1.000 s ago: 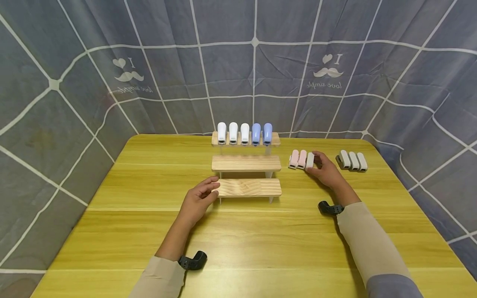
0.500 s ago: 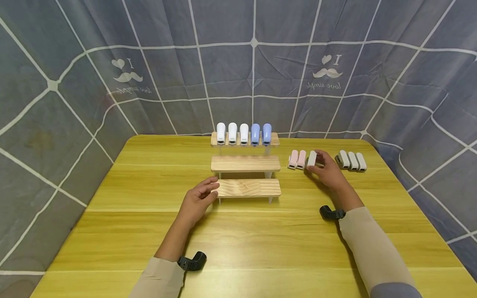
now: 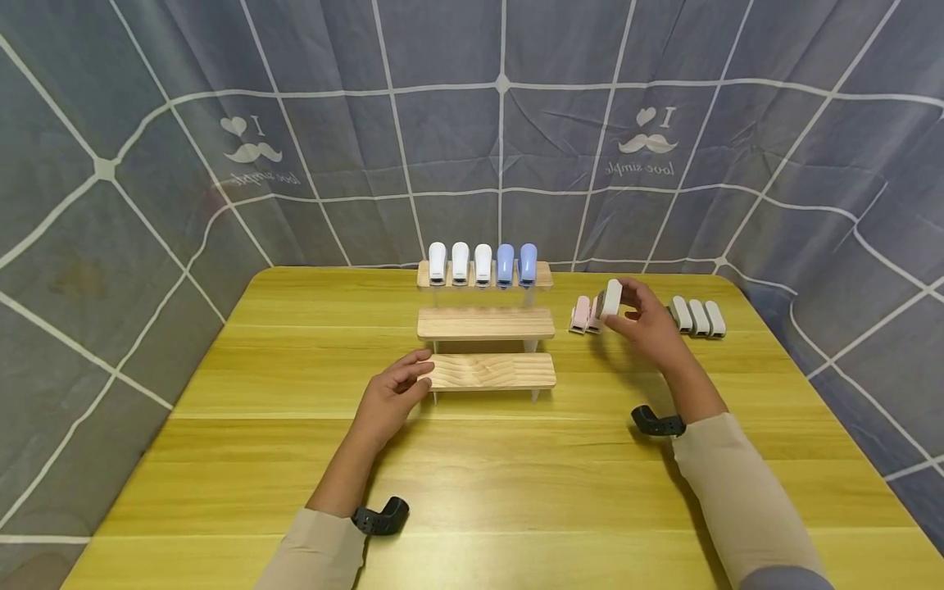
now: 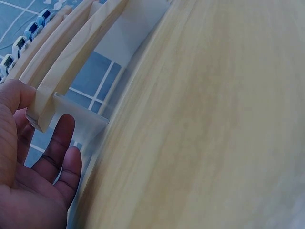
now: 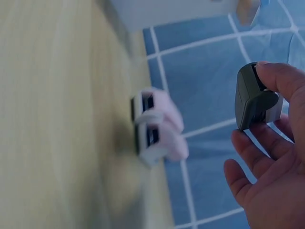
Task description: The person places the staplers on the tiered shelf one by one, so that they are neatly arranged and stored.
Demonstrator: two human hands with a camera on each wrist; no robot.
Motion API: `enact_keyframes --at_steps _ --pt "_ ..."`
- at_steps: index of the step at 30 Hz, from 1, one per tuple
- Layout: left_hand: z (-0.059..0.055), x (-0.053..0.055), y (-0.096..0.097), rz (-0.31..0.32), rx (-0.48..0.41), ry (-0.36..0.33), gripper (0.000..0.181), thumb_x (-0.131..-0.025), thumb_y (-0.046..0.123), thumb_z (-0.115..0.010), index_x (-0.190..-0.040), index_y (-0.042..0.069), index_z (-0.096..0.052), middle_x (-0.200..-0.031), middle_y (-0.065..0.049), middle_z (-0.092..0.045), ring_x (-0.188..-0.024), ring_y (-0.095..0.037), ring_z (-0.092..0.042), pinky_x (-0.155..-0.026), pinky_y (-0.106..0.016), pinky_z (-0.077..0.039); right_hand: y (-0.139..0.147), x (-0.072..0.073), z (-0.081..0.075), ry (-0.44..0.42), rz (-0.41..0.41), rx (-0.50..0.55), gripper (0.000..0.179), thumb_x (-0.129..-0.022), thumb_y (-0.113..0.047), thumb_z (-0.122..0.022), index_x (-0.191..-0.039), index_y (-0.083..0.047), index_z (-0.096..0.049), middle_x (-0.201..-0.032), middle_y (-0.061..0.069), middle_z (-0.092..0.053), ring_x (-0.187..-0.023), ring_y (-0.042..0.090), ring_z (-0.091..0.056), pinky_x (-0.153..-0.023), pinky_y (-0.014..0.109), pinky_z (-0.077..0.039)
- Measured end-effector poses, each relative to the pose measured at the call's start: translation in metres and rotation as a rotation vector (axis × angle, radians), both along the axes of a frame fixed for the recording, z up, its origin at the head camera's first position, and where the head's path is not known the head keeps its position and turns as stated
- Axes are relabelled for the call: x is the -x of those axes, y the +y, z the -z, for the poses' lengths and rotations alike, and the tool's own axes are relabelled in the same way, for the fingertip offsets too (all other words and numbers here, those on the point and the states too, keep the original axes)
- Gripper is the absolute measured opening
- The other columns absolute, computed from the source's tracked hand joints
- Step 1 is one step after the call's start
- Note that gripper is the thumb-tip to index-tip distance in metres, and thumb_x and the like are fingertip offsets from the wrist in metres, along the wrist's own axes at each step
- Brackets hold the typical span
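My right hand [image 3: 649, 328] pinches a small stapler [image 3: 610, 300] with a white top and dark grey base, raised off the table. In the right wrist view, that stapler [image 5: 255, 98] is between thumb and fingertips. Just left of it lie two pink staplers [image 3: 581, 314], the second partly covered in the head view. My left hand [image 3: 391, 400] is at the left end of the lowest board of a three-step wooden display stand [image 3: 490, 372]. In the left wrist view, thumb and forefinger hold the board's end [image 4: 45, 107], other fingers loosely bent below.
On the top step stand three white staplers [image 3: 460, 264] and two blue staplers [image 3: 516, 265] in a row. Three white-and-grey staplers [image 3: 698, 318] lie at the right on the wooden table [image 3: 479, 483]. A grey checked curtain [image 3: 457, 139] hangs around the back and sides.
My right hand has lifted the white-and-grey stapler off the table, tilting it and bringing it slightly left in front of the pink ones. My left hand has stayed in place.
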State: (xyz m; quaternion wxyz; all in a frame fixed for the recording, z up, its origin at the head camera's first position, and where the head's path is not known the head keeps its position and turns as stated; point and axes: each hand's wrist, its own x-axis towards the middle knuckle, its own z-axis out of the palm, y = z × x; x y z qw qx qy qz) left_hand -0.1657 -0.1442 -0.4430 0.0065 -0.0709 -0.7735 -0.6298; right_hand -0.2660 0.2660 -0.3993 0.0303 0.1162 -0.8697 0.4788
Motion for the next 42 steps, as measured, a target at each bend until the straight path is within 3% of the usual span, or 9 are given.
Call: enact_keyframes --at_steps 4,18,27,42 --pt "-0.019 -0.009 0.004 0.004 0.013 -0.013 0.029 -0.096 0.002 -0.061 -0.123 -0.009 -0.065 -0.144 -0.013 -0.053 -0.135 -0.028 -0.046 -0.092 -0.014 -0.042 -0.014 -0.009 -0.013 0.033 -0.016 -0.007 0.075 -0.095 -0.015 -0.069 -0.155 -0.002 -0.025 -0.145 0.024 -0.043 -0.133 0.040 -0.040 -0.106 0.057 -0.031" --pt "-0.022 -0.009 0.005 0.002 0.016 -0.020 0.029 -0.096 0.001 -0.061 -0.123 -0.010 -0.065 -0.144 -0.013 -0.053 -0.134 -0.027 -0.047 -0.091 -0.013 -0.042 -0.055 -0.028 -0.033 0.169 -0.108 -0.047 0.072 -0.090 -0.009 -0.074 -0.150 -0.002 -0.035 -0.136 0.020 -0.052 -0.125 0.035 -0.048 -0.102 0.055 -0.037" --pt "0.011 0.006 -0.001 -0.006 -0.015 0.003 0.029 -0.096 0.006 -0.064 -0.124 -0.004 -0.067 -0.144 -0.007 -0.054 -0.134 -0.022 -0.047 -0.092 -0.013 -0.041 -0.087 -0.037 -0.035 0.194 -0.187 -0.047 0.069 -0.088 -0.010 -0.076 -0.147 -0.004 -0.041 -0.133 0.014 -0.056 -0.124 0.030 -0.050 -0.100 0.052 -0.039" --pt "0.015 0.006 -0.003 -0.006 0.000 0.025 0.028 -0.096 0.011 -0.066 -0.121 0.001 -0.070 -0.141 0.000 -0.056 -0.131 -0.020 -0.049 -0.095 -0.020 -0.045 -0.140 -0.035 -0.036 0.211 -0.235 0.033 0.070 -0.086 -0.014 -0.079 -0.146 -0.008 -0.044 -0.127 0.010 -0.059 -0.119 0.024 -0.052 -0.101 0.046 -0.040"
